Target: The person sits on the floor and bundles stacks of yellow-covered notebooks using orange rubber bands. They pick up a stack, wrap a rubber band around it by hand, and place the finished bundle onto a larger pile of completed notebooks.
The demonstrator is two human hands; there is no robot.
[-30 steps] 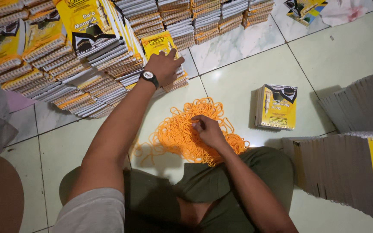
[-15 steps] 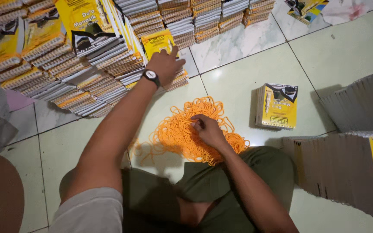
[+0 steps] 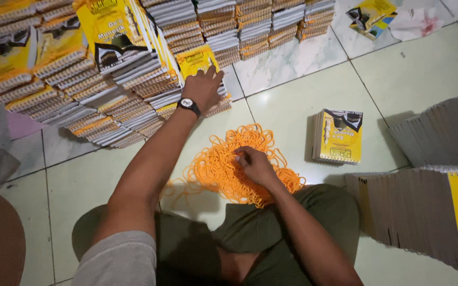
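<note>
From my remote feed, nearest the camera, the right hand (image 3: 255,165) rested on a heap of thin orange rubber bands (image 3: 229,167) on the pale green floor tiles (image 3: 425,74), fingers curled together and pinching into the strands. At three o'clock from the heap lay a small stack of yellow-covered spiral-bound booklets (image 3: 338,136), apart from it. Farther out, at eleven o'clock, the left hand (image 3: 203,87), wearing a black wristwatch (image 3: 188,104), lay flat with fingers spread on a yellow spiral booklet (image 3: 197,61) atop the slumped rows of spiral-bound booklets (image 3: 107,90); I saw nothing clamped in it.
</note>
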